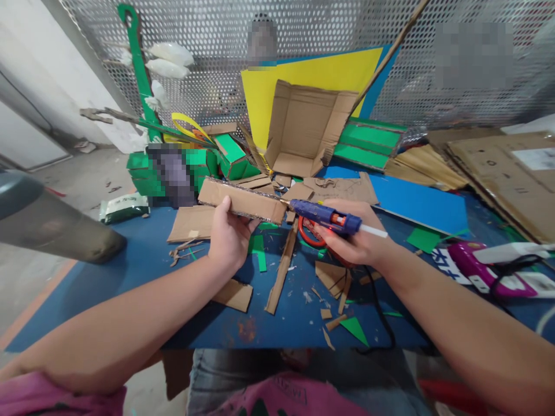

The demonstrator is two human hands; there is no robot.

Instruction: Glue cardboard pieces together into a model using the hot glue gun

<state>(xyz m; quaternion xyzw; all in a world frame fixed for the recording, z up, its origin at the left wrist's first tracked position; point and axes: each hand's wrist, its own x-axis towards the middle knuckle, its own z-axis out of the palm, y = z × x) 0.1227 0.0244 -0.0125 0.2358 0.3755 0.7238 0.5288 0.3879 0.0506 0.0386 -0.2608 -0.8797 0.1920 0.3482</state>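
Note:
My left hand (232, 234) is closed on a narrow cardboard piece (243, 201), thumb on its front face and fingers beneath. My right hand (358, 234) grips a blue hot glue gun (318, 214) with a white glue stick (373, 231) poking out of its back end. The gun's metal nozzle meets or nearly meets the top right edge of the cardboard piece. Its black cord (384, 315) runs down over the table. Just under the gun lies a red ring-shaped thing (307, 232), partly hidden by my right hand.
Cardboard and green scraps litter the blue table (173, 312). Behind stand an open cardboard box (314, 127), a yellow board (260, 104) and green-covered pieces (368, 144). A magenta tool (489, 271) lies at right, near a large cardboard sheet (498, 173). A grey cylinder (56, 214) leans in at left.

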